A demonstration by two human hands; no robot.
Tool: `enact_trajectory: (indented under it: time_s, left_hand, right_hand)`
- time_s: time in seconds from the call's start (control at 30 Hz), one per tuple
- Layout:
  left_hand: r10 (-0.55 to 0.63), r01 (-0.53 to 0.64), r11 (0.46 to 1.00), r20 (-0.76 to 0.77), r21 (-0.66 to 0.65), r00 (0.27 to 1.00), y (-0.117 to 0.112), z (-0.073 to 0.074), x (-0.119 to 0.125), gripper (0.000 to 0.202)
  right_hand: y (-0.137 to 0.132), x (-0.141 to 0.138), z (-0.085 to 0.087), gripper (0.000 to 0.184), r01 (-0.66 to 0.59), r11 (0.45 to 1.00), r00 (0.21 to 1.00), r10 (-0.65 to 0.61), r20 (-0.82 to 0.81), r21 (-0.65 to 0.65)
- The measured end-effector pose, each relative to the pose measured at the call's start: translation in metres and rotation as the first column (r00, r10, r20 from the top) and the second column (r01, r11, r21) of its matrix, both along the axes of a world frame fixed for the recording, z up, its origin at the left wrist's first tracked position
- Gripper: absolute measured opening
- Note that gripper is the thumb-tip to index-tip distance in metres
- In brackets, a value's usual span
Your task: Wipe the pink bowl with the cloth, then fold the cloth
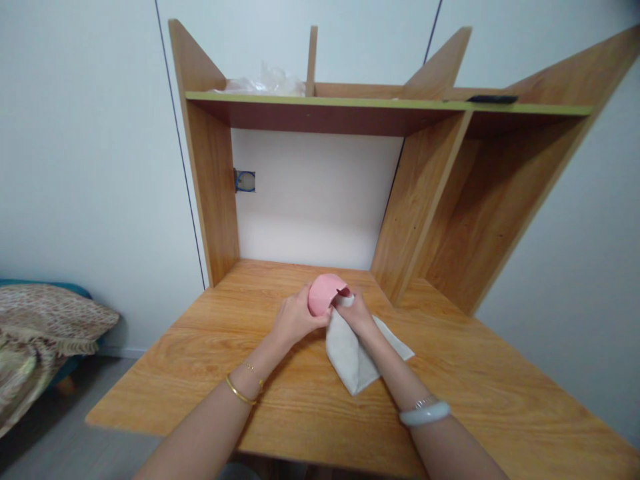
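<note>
Pink bowl and cloth in hands

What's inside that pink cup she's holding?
The right hand pushes a white cloth into the pink cup, held by the left hand. Its interior is hidden beyond that.

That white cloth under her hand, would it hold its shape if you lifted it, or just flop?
The white cloth would probably flop: it drapes and folds loosely on the desk. It looks thin, so likely light. The right hand bunches it easily against the pink bowl.
</note>
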State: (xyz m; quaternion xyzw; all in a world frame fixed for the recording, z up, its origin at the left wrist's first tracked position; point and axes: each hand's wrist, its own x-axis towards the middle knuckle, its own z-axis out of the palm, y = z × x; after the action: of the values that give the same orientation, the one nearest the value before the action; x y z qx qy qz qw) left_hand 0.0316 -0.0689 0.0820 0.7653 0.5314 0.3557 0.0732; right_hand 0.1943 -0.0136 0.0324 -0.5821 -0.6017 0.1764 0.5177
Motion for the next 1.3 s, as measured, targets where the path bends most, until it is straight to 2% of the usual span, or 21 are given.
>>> enact_trajectory:
  time_s: [0.13,0.23,0.33,0.43,0.5,0.57,0.67,0.83,0.97,1.1,1.2,1.3]
  left_hand:
    - [-0.011,0.010,1.000,-0.056,-0.012,0.998,-0.001,0.001,0.000,0.058]
    - [-0.018,0.018,1.000,-0.112,-0.007,0.994,-0.003,0.005,-0.001,0.059]
    - [-0.021,0.019,1.000,-0.182,-0.011,0.983,-0.005,0.009,-0.003,0.063]
    - [-0.044,0.039,0.999,-0.242,-0.028,0.969,-0.006,0.011,-0.005,0.059]
    - [-0.064,0.057,0.998,-0.262,-0.032,0.963,-0.006,0.010,-0.006,0.059]
    - [-0.066,0.063,0.998,-0.261,-0.020,0.963,-0.004,0.008,-0.007,0.065]
    - [-0.049,0.050,0.999,-0.185,0.004,0.982,0.000,0.006,-0.009,0.070]
    - [-0.100,0.098,0.995,0.108,0.023,0.989,0.007,-0.001,-0.007,0.077]
    - [-0.174,0.176,0.984,0.277,0.019,0.945,0.009,-0.008,-0.003,0.084]
    - [-0.299,0.315,0.949,0.394,0.027,0.869,0.013,-0.020,0.002,0.088]
    - [-0.369,0.406,0.914,0.461,0.022,0.807,0.015,-0.026,0.004,0.083]
    - [-0.368,0.419,0.908,0.494,0.009,0.788,0.016,-0.026,0.004,0.074]
  right_hand:
    - [-0.005,0.001,0.008,0.041,0.133,0.991,0.987,-0.135,0.092,0.028]
    - [-0.014,0.002,0.018,0.042,0.151,0.985,0.970,-0.163,0.180,0.082]
    - [-0.023,0.003,0.026,0.044,0.084,0.986,0.953,-0.121,0.277,0.142]
    - [-0.028,0.005,0.028,0.051,-0.045,0.981,0.932,-0.027,0.362,0.191]
    - [-0.029,0.007,0.027,0.058,-0.112,0.973,0.920,0.026,0.390,0.200]
    - [-0.030,0.008,0.027,0.062,-0.124,0.971,0.923,0.038,0.384,0.202]
    - [-0.031,0.007,0.028,0.064,-0.072,0.975,0.951,0.003,0.310,0.212]
    - [-0.030,0.005,0.029,0.065,0.006,0.978,0.995,-0.027,0.096,0.211]
    - [-0.019,0.005,0.022,0.065,0.063,0.981,0.992,-0.042,-0.115,0.185]
    - [-0.009,0.005,0.014,0.065,0.075,0.990,0.957,-0.038,-0.287,0.118]
    - [-0.007,0.002,0.012,0.064,0.059,0.992,0.943,-0.019,-0.331,0.112]
    - [-0.007,0.000,0.012,0.066,0.066,0.994,0.941,-0.033,-0.338,0.085]
